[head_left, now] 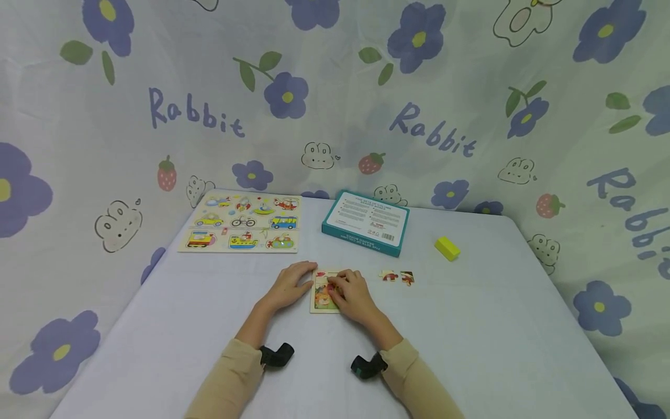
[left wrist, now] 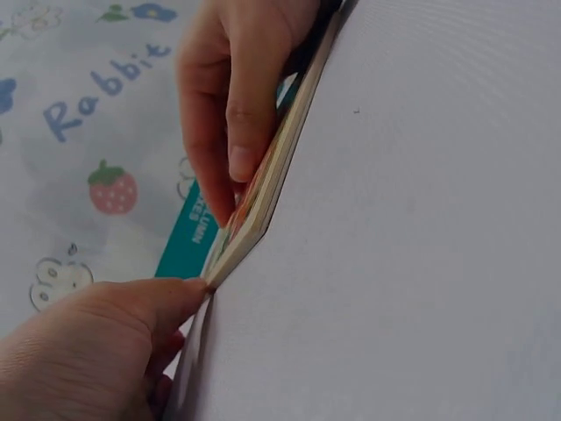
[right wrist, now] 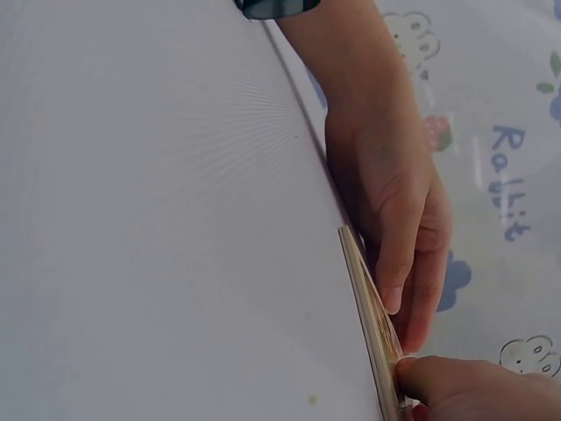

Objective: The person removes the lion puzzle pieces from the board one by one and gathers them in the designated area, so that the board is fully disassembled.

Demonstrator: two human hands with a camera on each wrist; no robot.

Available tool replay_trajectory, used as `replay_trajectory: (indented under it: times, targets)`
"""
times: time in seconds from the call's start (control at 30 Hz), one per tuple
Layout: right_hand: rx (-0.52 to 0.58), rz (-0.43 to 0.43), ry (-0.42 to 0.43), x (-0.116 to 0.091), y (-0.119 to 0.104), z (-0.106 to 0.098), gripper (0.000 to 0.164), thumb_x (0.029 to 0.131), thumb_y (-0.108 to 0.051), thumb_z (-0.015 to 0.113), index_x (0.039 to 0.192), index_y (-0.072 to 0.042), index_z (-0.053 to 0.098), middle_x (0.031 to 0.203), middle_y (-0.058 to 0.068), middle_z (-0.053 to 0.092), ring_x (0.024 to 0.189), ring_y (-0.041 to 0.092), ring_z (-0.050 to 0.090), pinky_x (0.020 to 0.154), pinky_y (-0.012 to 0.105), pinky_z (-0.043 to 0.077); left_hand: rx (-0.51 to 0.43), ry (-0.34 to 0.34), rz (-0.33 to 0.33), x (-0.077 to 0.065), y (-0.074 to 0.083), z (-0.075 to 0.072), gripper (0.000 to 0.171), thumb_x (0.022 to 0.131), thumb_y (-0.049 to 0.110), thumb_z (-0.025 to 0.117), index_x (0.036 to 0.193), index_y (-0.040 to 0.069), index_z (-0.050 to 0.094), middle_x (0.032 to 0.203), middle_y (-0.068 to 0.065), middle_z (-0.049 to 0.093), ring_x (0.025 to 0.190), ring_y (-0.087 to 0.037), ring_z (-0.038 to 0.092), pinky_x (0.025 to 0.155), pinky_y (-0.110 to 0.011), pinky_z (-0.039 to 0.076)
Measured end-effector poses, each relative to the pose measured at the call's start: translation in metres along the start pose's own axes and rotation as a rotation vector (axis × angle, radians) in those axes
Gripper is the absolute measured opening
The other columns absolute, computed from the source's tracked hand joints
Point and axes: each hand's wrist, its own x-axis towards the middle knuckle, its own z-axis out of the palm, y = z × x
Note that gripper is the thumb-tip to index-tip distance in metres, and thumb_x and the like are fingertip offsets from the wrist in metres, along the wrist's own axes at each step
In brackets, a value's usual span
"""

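A small picture puzzle board [head_left: 320, 302] with a pale wooden rim lies flat on the table. My left hand [head_left: 287, 286] rests at its left side, the fingers reaching toward the upper left corner and the thumb touching the edge. Over the board's right part, my right hand [head_left: 355, 295] pinches a small puzzle piece [head_left: 331, 288] between thumb and fingers, close over the picture; most of the piece is hidden. In the left wrist view, the right hand [left wrist: 237, 105] bends down onto the board [left wrist: 263, 206], while the left thumb meets its near corner.
Two loose puzzle pieces, one [head_left: 388, 276] beside another [head_left: 407, 277], lie right of the board. Behind stand a teal-edged box [head_left: 366, 222] lying flat and a large vehicle puzzle board [head_left: 241, 224]. A yellow block [head_left: 447, 248] sits farther right. A printed curtain [head_left: 335, 87] hangs behind the table.
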Motion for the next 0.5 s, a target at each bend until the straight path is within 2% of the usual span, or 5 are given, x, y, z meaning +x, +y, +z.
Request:
replay_trajectory:
  times: [0.13,0.33,0.5]
  targets:
    - [0.028,0.033,-0.015,0.001,-0.0006,-0.0004,0.026,0.087,-0.021,0.063,0.109,-0.01,0.066,0.104,0.006,0.055,0.086,0.019,0.044,0.072,0.033,0.037,0.022,0.007,0.003,0.0002,-0.0004,0.0008,0.041,0.09,0.018,0.059,0.129,0.006,0.051,0.134,-0.009,0.048,0.129,-0.027,0.034,0.103,-0.05,0.024]
    - [0.073,0.103,-0.023,0.0052,-0.0015,0.0006,0.024,0.085,-0.024,0.066,0.105,-0.012,0.067,0.1,0.004,0.056,0.084,0.016,0.044,0.07,0.031,0.036,0.129,0.022,-0.03,0.0007,-0.002,0.0023,0.042,0.089,0.025,0.059,0.127,0.009,0.054,0.138,-0.007,0.043,0.133,-0.028,0.025,0.102,-0.051,0.021]
    - [0.077,0.184,-0.024,0.01,-0.0029,0.0042,0.022,0.084,-0.029,0.066,0.1,-0.014,0.067,0.096,0.001,0.057,0.085,0.016,0.046,0.07,0.03,0.034,0.131,0.026,-0.037,0.0009,-0.003,0.0026,0.041,0.089,0.026,0.059,0.126,0.01,0.055,0.138,-0.007,0.043,0.133,-0.027,0.026,0.103,-0.05,0.021]
